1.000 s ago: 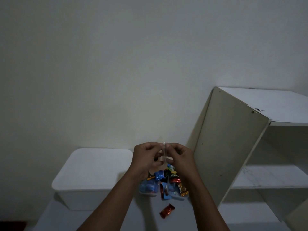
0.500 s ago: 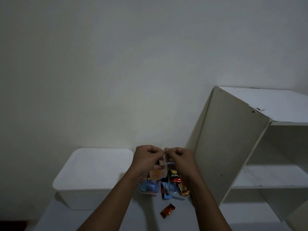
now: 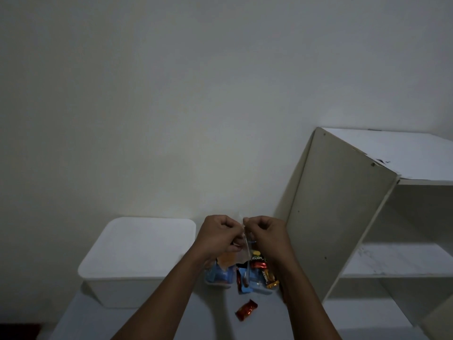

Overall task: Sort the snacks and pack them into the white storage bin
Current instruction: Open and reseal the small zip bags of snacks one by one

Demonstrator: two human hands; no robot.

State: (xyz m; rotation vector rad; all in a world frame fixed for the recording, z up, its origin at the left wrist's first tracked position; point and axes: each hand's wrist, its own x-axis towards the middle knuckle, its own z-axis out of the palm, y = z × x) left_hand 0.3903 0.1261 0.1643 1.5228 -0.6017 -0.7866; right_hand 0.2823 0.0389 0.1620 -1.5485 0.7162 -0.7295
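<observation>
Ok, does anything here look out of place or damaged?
One red-wrapped candy lies loose on the table, apart from the clear snack bag that the left hand and right hand pinch at its top. The white shelf unit looks chipped at its top edge.

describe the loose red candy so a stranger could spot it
Start at the white lidded storage bin; right of it is a clear plastic bag of mixed snacks. In front of the bag, on the grey tabletop, lies the small red foil-wrapped candy, the only snack outside the bag.
</observation>
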